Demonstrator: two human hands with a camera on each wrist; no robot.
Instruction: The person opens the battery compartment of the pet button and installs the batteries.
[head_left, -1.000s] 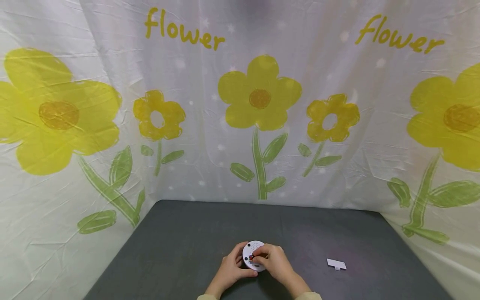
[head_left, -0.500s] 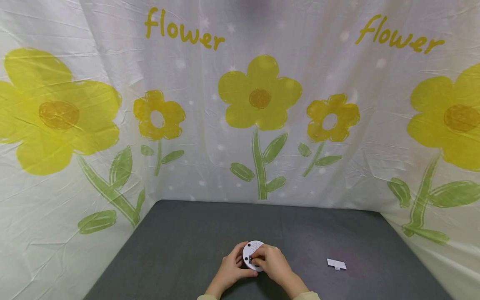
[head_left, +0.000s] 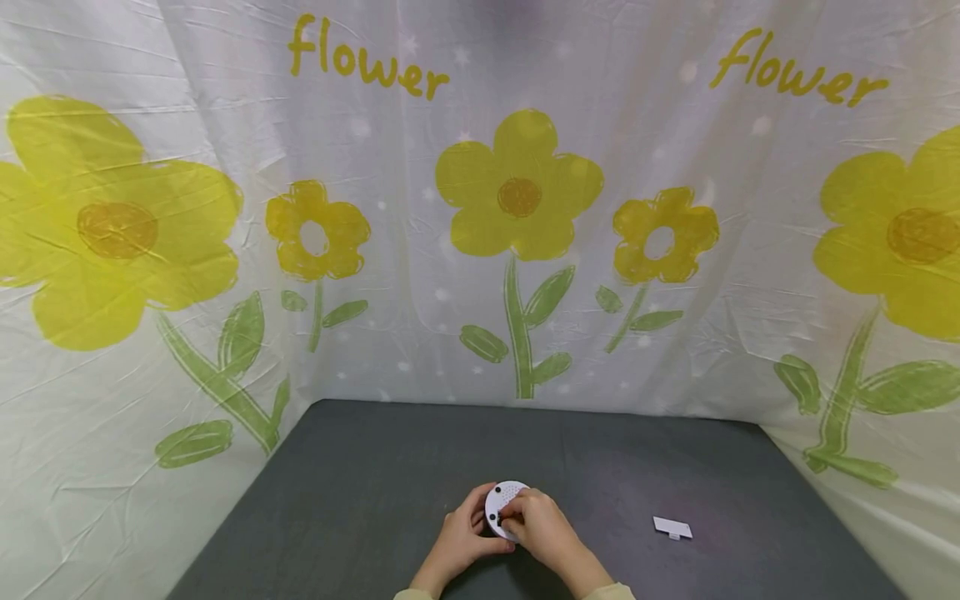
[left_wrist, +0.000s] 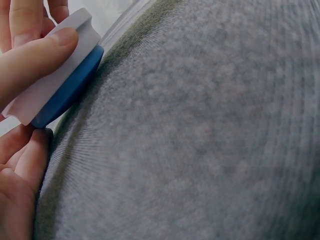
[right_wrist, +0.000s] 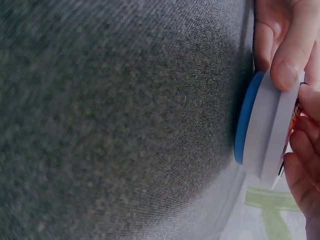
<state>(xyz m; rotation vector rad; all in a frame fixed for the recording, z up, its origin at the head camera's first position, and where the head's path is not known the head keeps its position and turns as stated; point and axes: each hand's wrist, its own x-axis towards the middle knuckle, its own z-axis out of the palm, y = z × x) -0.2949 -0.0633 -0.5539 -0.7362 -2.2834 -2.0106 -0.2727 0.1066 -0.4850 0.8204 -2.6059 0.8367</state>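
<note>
A round white device [head_left: 507, 493] with a blue face [right_wrist: 248, 122] stands on its edge or tilted low at the cloth, its dotted back with dark round feet turned up in the head view. My left hand [head_left: 463, 533] grips its rim, thumb [left_wrist: 65, 37] on the near side and fingers round the far side. My right hand [head_left: 551, 533] bends its fingertips into the opening in the back. Between those fingertips, a strip of a battery [right_wrist: 295, 119] with an orange and black wrapper shows in the right wrist view; the rest is hidden by the fingers.
A small white battery cover [head_left: 672, 527] with a tab lies to the right on the dark grey cloth-covered table [head_left: 420, 450]. White curtains [head_left: 405, 333] printed with yellow flowers stand behind the table and at both sides.
My right hand has shifted slightly left over the opening, and its fingers now hide the coloured patch seen there earlier. My left hand and the device have stayed in place.
</note>
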